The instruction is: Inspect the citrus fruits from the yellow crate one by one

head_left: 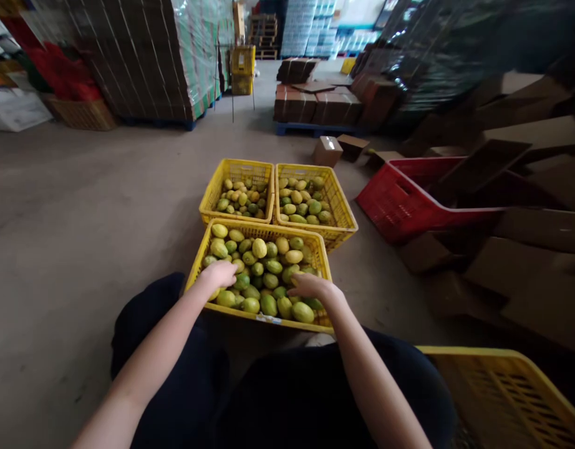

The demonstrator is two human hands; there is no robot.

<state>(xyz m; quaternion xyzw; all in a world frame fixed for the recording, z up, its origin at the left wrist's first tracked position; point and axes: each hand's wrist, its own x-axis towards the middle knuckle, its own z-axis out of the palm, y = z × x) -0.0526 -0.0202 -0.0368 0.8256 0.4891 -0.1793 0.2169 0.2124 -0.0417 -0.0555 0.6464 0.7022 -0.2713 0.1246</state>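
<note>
Green and yellow lemons fill much of the near yellow crate, which stands on the floor at my feet. My left hand reaches into its left side, with the fingertips against a lemon. The undersides of those fingers are hidden, so their grip does not show. On the right side of the crate, my right hand is low over the fruit. Its thumb and fingers are closed around a yellowish lemon, partly covered by the hand.
Two more yellow crates of lemons, the left one and the right one, stand just beyond. A red crate and cardboard boxes crowd the right. Another yellow crate is at lower right. Wrapped pallet stacks stand behind.
</note>
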